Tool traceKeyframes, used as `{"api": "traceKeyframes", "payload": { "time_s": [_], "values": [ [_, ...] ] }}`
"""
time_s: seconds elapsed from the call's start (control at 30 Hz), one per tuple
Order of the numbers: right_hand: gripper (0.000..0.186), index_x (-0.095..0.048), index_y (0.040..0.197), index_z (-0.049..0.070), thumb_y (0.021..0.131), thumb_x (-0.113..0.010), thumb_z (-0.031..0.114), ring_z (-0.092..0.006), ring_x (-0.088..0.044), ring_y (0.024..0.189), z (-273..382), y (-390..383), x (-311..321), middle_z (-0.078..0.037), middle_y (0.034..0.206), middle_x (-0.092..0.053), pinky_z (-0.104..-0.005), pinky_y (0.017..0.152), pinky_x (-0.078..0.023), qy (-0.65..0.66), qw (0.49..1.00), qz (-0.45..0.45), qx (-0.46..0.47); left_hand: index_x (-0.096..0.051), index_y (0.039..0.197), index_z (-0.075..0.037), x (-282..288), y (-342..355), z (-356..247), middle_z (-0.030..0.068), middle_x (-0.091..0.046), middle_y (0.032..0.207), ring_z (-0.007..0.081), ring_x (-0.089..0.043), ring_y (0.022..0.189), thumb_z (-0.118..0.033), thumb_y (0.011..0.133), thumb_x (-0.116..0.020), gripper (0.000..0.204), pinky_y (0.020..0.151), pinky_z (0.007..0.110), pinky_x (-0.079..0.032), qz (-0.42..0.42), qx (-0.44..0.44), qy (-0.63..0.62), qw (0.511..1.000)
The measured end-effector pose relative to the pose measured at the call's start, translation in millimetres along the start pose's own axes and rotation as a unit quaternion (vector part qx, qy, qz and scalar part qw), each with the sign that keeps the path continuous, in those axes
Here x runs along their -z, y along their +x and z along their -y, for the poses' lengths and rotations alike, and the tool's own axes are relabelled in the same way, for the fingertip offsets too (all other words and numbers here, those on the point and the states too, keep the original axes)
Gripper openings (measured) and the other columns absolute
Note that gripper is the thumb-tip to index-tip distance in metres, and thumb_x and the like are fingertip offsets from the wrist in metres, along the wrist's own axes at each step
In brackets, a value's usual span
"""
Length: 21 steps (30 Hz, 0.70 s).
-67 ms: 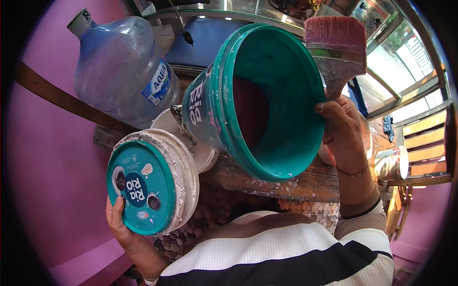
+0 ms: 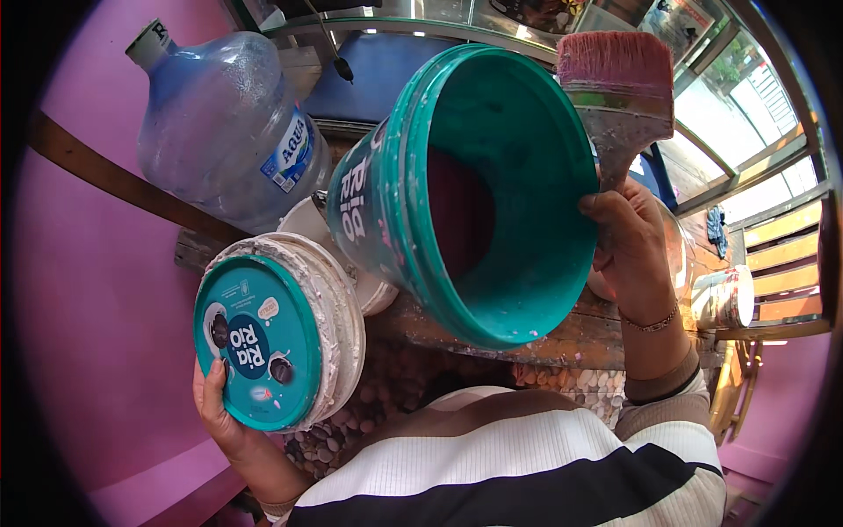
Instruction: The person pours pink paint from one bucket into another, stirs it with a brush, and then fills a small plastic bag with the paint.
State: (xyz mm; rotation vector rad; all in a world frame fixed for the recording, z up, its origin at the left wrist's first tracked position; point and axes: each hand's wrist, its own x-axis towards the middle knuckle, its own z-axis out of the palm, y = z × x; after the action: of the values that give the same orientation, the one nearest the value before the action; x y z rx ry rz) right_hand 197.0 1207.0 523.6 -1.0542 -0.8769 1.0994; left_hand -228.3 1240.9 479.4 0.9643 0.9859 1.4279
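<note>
A teal plastic bucket (image 2: pixel 544 255) is tilted with its open mouth toward me; dark maroon shows at its bottom. My right hand (image 2: pixel 637 237) pinches the bucket's right rim and also grips the handle of a wide paintbrush (image 2: pixel 619 83), its pink-stained bristles pointing up. At lower left, my left hand (image 2: pixel 224 413) holds the edge of a round teal lid (image 2: pixel 294 329), thumb on its face. Behind that lid are paint-crusted white rims (image 2: pixel 342 351); whether they are stacked lids or a tub I cannot tell.
A large clear water jug (image 2: pixel 215 132) stands at upper left by the pink wall (image 2: pixel 88 290). Behind the lid, a white bucket (image 2: pixel 378 294) rests on the worn wooden bench (image 2: pixel 492 334). Another white paint-marked bucket (image 2: pixel 724 297) is at far right, near wooden slats (image 2: pixel 786 277).
The teal bucket has shifted slightly, its lower rim dropping and its base moving a little left. Both hands keep their holds.
</note>
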Motion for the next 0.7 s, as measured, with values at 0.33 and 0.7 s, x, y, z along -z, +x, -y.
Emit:
{"api": "traceKeyframes", "payload": {
  "time_s": [0.33, 0.7],
  "values": [
    [0.022, -0.059, 0.107, -0.003, 0.086, -0.059, 0.006, -0.0053, -0.047, 0.045, -6.7, -18.9, 1.2, -0.002, 0.071, -0.058, -0.0179, 0.040, -0.035, 0.008, 0.999, -0.008, -0.037, -0.054, 0.123, 0.004, 23.0, -12.9, 19.2, 0.0138, -0.066, 0.113, 0.0197, -0.066, 0.098, -0.016, 0.095, -0.054, 0.035, 0.086, 0.033, -0.055, -0.041, -0.019, -0.008, 0.999],
    [0.019, -0.059, 0.100, -0.004, 0.084, -0.060, 0.006, -0.0035, -0.044, 0.044, -14.5, -50.6, 22.7, -0.001, 0.069, -0.057, -0.0175, 0.039, -0.033, -0.051, 0.988, -0.021, -0.143, -0.057, 0.119, 0.006, 31.4, -21.4, 32.6, 0.0181, -0.068, 0.111, 0.0237, -0.070, 0.094, -0.017, 0.097, -0.050, 0.032, 0.082, 0.037, -0.059, -0.072, 0.052, -0.075, 0.993]
  ]
}}
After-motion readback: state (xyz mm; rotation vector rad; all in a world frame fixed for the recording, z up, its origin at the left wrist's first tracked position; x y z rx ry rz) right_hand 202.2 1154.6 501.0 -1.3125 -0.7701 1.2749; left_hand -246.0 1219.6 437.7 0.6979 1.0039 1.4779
